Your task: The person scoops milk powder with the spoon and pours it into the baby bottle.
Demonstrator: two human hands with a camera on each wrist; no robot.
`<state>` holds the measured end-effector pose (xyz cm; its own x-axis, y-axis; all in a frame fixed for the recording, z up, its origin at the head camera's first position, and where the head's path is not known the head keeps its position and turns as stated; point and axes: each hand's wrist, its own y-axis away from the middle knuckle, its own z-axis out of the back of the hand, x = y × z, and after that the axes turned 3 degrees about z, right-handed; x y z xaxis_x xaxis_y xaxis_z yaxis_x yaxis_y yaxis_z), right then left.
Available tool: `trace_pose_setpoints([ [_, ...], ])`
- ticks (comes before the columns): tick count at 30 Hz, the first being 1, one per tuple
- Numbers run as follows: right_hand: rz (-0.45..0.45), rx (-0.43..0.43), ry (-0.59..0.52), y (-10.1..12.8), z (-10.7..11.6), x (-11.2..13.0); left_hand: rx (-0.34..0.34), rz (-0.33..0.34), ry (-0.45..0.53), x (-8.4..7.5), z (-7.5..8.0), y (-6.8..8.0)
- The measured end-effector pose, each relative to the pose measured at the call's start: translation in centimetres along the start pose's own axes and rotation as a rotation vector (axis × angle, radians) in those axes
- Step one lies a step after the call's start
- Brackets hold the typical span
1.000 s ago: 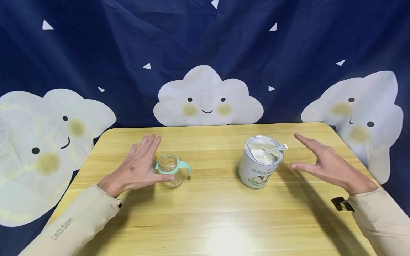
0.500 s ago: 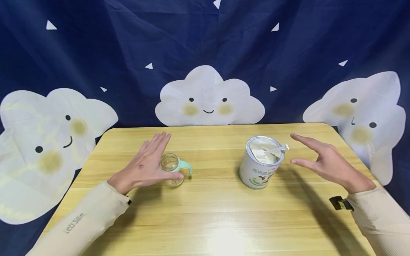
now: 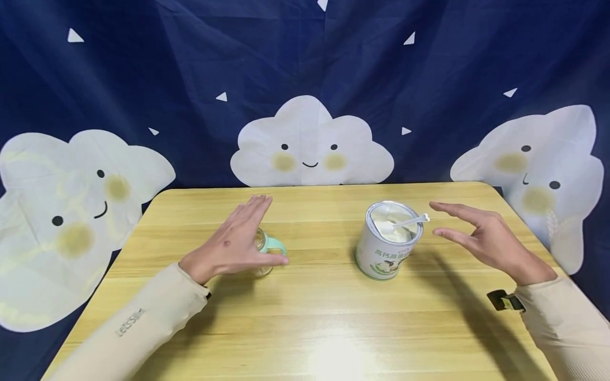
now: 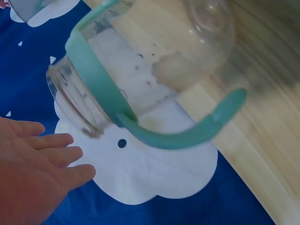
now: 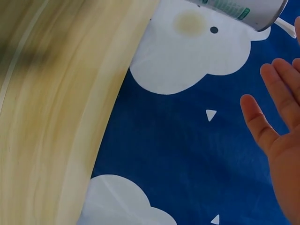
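Observation:
In the head view my left hand (image 3: 238, 241) hovers in front of a clear baby bottle (image 3: 263, 271), thumb and fingers spread, hiding much of it. The left wrist view shows the bottle (image 4: 140, 70) with its mint-green collar and curved handle (image 4: 178, 138); the fingers are apart from it. The bottle has no cap on its mouth. To the right stands a white milk powder can (image 3: 383, 256), open at the top, a white scoop (image 3: 411, 221) resting in it. My right hand (image 3: 491, 241), fingers extended and thumb apart, is beside the can without touching it.
Both things stand on a light wooden table (image 3: 305, 317). Behind it hangs a dark blue curtain (image 3: 190, 63) printed with smiling white clouds (image 3: 310, 132) and small triangles. The table's far edge runs just past the can.
My left hand has moved right, from the bottle's left side to in front of it, covering more of it. My right hand has drifted slightly left towards the can. Bottle and can stay put.

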<state>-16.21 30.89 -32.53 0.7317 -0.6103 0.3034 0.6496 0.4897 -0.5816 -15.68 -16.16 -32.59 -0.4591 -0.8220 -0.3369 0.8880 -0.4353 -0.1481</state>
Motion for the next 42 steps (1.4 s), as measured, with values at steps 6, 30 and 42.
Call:
trace_pose_setpoints([
  [6,-0.009,-0.008,-0.035,-0.2,-0.2,0.1,0.020,-0.028,0.031,-1.1,-0.5,-0.9],
  [30,0.027,-0.031,-0.078,-0.8,-0.6,0.3,0.068,-0.002,0.126,-4.1,-2.3,-2.4],
  [42,0.084,-0.021,-0.118,-1.0,-0.7,0.1,0.135,0.027,0.168,-5.4,-3.7,-2.9],
])
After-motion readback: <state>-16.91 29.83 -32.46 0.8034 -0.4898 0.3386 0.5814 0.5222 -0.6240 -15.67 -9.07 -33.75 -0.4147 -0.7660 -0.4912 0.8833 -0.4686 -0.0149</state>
